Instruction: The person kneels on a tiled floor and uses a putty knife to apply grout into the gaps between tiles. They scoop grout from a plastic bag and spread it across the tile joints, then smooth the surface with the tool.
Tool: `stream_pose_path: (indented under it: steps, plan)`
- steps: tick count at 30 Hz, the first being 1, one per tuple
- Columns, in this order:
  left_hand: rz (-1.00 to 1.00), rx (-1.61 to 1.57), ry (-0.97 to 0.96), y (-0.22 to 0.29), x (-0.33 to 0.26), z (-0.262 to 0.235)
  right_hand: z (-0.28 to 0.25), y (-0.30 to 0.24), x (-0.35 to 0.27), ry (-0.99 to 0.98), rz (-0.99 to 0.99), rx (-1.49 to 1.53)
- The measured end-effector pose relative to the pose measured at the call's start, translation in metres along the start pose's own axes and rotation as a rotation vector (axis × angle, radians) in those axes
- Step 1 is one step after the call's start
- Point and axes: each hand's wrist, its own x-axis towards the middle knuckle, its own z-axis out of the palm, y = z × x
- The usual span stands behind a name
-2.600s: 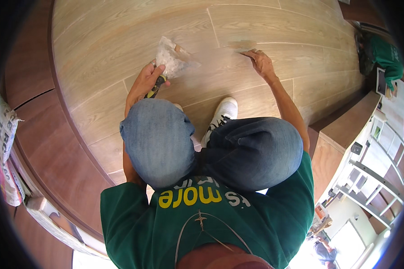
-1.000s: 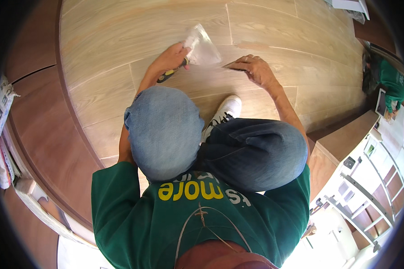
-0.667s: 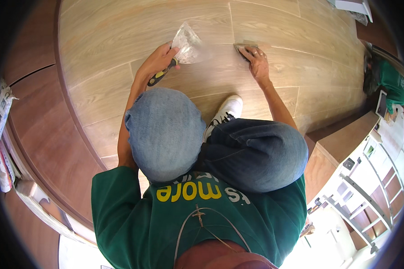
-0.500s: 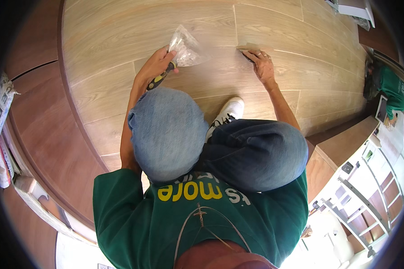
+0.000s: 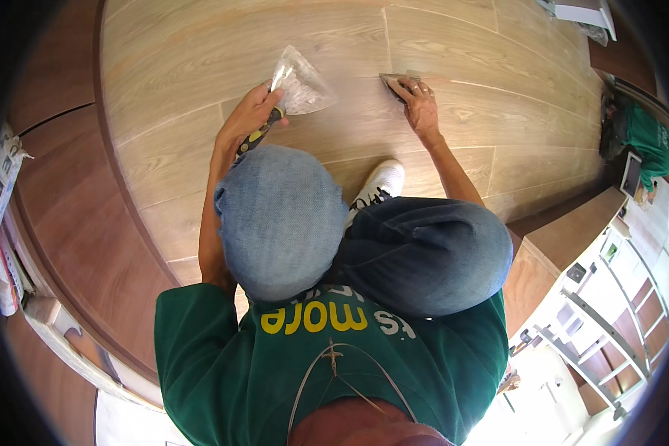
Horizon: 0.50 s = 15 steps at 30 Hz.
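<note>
My left hand (image 5: 247,115) is closed around the black-and-yellow handle of a putty knife (image 5: 301,88). Its wide, triangular metal blade is smeared with pale residue and hovers over or rests on the floor; I cannot tell which. Off to the right, my right hand (image 5: 422,110) grips a thin, flat scraper (image 5: 389,84), fingers on top of it. That scraper lies on or just above a pale joint line between wood-look floor planks (image 5: 342,134). Part of the scraper is hidden under the fingers.
My bent knees and a white shoe (image 5: 383,182) are close behind the hands. Brown panels (image 5: 74,178) border the floor on the left. At the right are a wooden box-like unit (image 5: 572,230), a metal ladder (image 5: 602,334) and another person in green (image 5: 647,141).
My right hand has slid the scraper a little to the left along the joint, and the scraper has changed its angle. My left hand with the putty knife has shifted slightly left.
</note>
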Motion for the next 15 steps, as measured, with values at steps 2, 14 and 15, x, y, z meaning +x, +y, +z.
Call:
stream_pose_path:
  steps: [2,14,15]
  plan:
    - [0.001,-0.005,0.018,0.009,-0.005,0.002,0.002,-0.001,-0.007,-0.009,-0.010,-0.002]
    - [-0.028,-0.064,0.041,0.008,-0.023,0.009,-0.009,-0.013,-0.001,-0.072,-0.036,0.027]
    - [-0.042,-0.050,0.025,0.009,-0.026,0.010,-0.013,-0.014,-0.005,-0.106,0.017,0.170]
